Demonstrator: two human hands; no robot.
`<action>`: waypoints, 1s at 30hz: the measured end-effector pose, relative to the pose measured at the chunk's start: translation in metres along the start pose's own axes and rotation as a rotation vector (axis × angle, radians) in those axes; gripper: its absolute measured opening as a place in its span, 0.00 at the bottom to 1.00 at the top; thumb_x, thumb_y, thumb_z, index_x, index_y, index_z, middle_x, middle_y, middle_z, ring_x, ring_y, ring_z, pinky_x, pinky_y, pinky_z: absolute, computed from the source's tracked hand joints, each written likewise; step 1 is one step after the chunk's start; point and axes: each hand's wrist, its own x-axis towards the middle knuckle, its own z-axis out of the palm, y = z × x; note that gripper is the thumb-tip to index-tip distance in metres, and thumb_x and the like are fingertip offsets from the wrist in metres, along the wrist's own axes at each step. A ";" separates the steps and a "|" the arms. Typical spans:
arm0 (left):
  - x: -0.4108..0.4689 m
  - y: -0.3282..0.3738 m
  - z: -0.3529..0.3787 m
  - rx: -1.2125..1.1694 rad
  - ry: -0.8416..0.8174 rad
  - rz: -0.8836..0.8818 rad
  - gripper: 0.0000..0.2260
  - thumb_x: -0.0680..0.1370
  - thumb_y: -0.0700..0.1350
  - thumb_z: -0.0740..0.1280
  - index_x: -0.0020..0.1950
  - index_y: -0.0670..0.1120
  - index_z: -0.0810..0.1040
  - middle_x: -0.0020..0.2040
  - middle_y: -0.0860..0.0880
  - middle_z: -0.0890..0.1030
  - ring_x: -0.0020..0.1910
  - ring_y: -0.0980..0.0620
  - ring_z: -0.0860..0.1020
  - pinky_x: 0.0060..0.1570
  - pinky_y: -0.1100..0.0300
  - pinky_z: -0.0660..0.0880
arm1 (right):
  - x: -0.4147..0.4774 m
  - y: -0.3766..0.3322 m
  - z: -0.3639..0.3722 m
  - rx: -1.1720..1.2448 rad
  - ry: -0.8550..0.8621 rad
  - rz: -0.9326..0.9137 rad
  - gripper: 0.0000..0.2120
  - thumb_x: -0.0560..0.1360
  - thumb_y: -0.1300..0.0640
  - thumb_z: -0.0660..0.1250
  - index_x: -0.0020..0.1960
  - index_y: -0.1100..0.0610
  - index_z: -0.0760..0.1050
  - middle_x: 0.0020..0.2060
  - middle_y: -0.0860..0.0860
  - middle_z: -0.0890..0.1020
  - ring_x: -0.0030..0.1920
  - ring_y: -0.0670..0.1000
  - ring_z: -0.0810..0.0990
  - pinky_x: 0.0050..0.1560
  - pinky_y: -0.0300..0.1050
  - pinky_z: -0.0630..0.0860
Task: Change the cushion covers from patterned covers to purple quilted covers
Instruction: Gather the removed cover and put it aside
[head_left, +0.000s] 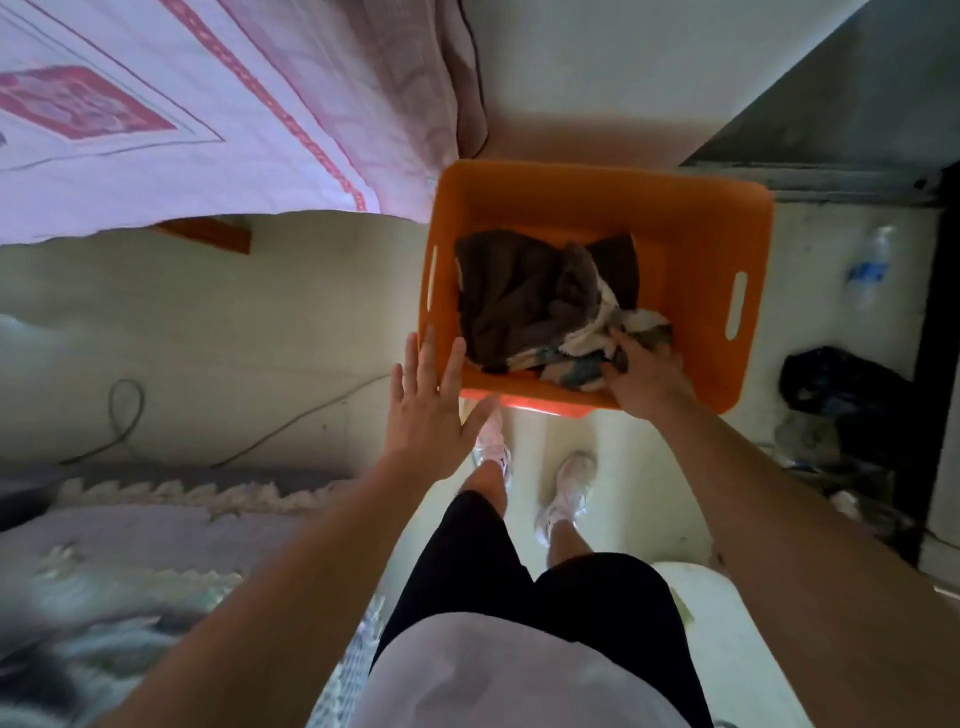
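Lilac cloth (171, 119) with pink bands and a soft, stitched look hangs well to the left of the orange bin (693, 244). Nearer on that same side a thin dark cable (127, 410) loops over the pale floor, and a grey fringed rug (156, 525) lies blurred. The left hand (431, 400) is at the bin's near left corner, arm stretched forward, palm down, fingers straight and spread wide, holding nothing; whether its fingertips touch the rim I cannot tell. The bin is smooth moulded plastic, rectangular with rounded corners and a slot handle in each side wall. Inside it a dark brown cloth (509, 291) is crumpled against the left wall. Beside that lies a patterned cover (584, 335), bunched into folds of cream, grey and brown. The right hand (647, 371) reaches over the bin's near rim, fingers bent down into the patterned cover and gripping it. Right of the bin a clear plastic bottle (870, 265) lies on the floor, and a black bag (831, 382) sits nearer.
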 end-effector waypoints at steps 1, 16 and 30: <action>0.000 -0.001 0.002 -0.007 0.008 -0.004 0.36 0.79 0.70 0.44 0.79 0.53 0.35 0.79 0.46 0.34 0.78 0.42 0.38 0.76 0.40 0.48 | 0.002 0.008 -0.001 -0.014 0.001 0.000 0.29 0.80 0.38 0.57 0.78 0.38 0.51 0.78 0.57 0.55 0.76 0.65 0.55 0.73 0.62 0.60; -0.007 0.002 -0.014 0.138 -0.014 -0.004 0.35 0.79 0.69 0.38 0.79 0.50 0.39 0.79 0.44 0.37 0.78 0.39 0.40 0.75 0.40 0.50 | -0.068 0.028 -0.021 -0.138 0.286 -0.173 0.23 0.81 0.41 0.51 0.71 0.51 0.66 0.68 0.57 0.70 0.66 0.61 0.70 0.62 0.57 0.70; -0.202 0.092 -0.006 0.000 0.311 -0.264 0.32 0.81 0.64 0.41 0.80 0.47 0.50 0.80 0.40 0.48 0.78 0.40 0.48 0.74 0.39 0.53 | -0.198 0.048 -0.011 -0.148 0.640 -0.735 0.41 0.78 0.30 0.53 0.80 0.55 0.54 0.79 0.62 0.51 0.78 0.64 0.52 0.76 0.62 0.54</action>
